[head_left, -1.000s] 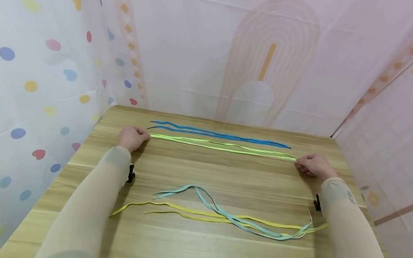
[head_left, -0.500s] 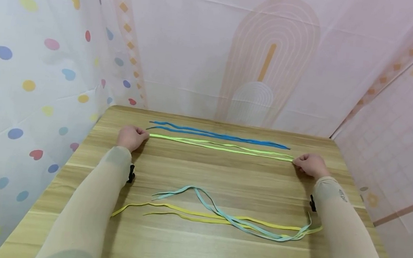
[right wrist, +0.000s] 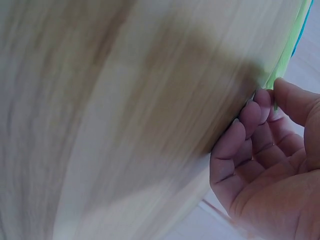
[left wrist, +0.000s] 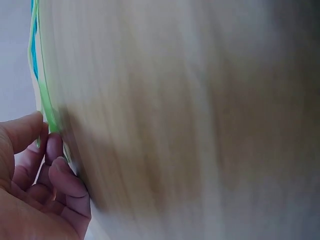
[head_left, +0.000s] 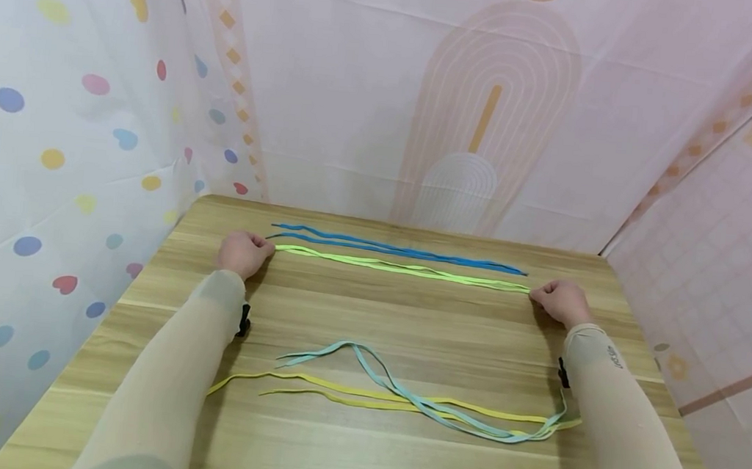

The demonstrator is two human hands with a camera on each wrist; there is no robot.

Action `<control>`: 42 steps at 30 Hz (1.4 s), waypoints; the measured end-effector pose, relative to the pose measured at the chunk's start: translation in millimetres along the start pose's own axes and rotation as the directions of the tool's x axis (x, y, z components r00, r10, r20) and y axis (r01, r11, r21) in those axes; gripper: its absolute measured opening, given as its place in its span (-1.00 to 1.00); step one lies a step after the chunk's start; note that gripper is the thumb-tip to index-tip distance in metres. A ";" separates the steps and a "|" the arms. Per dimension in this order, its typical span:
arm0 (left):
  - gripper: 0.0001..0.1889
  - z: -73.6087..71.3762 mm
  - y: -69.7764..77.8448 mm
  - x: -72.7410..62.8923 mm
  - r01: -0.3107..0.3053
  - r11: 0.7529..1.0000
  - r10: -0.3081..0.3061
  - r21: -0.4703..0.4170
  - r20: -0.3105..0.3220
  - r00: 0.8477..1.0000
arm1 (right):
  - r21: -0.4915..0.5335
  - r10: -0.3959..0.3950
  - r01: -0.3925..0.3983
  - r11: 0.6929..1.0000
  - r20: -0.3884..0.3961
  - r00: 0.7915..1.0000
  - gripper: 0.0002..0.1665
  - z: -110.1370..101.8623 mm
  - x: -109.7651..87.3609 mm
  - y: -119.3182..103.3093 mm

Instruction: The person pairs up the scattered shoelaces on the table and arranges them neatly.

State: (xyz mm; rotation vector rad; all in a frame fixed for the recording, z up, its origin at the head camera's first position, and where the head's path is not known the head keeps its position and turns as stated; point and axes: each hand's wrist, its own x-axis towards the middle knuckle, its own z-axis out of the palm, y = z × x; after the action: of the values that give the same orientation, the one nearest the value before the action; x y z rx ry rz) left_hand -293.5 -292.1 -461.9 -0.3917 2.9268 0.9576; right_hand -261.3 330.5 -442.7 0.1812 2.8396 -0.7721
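Note:
A neon green shoelace (head_left: 380,265), laid in two side-by-side strands, stretches across the back half of the table. Its left end is pinched between thumb and fingers of my left hand (head_left: 243,254); the left wrist view shows the green lace (left wrist: 47,102) coming out at the fingertips. At the other end, my right hand (head_left: 564,302) pinches the lace too, a short tip poking out below the thumb in the right wrist view. Just behind it lies a blue shoelace (head_left: 408,252), roughly parallel, also in two strands.
Nearer the front, a pale mint shoelace (head_left: 381,371) curves over a yellow shoelace (head_left: 337,387) on the wooden table (head_left: 358,461). My right forearm is close to their right ends. Patterned cloth hangs (head_left: 334,91) behind and at both sides.
My right hand has moved slightly left with its end of the green shoelace, and the two strands now lie closer together. The left hand has barely moved.

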 end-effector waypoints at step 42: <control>-0.85 -1.4 8.3 3.8 -0.171 0.944 0.191 0.283 -0.044 0.981 | -0.043 0.003 -0.005 0.999 -0.041 0.999 -0.63 0.8 6.4 -1.1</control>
State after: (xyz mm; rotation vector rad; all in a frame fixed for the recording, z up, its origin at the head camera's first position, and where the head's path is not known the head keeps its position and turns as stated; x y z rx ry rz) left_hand -299.2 -287.3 -456.4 -0.1464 3.1436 0.5391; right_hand -267.6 329.6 -444.3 0.1983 2.8905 -0.7139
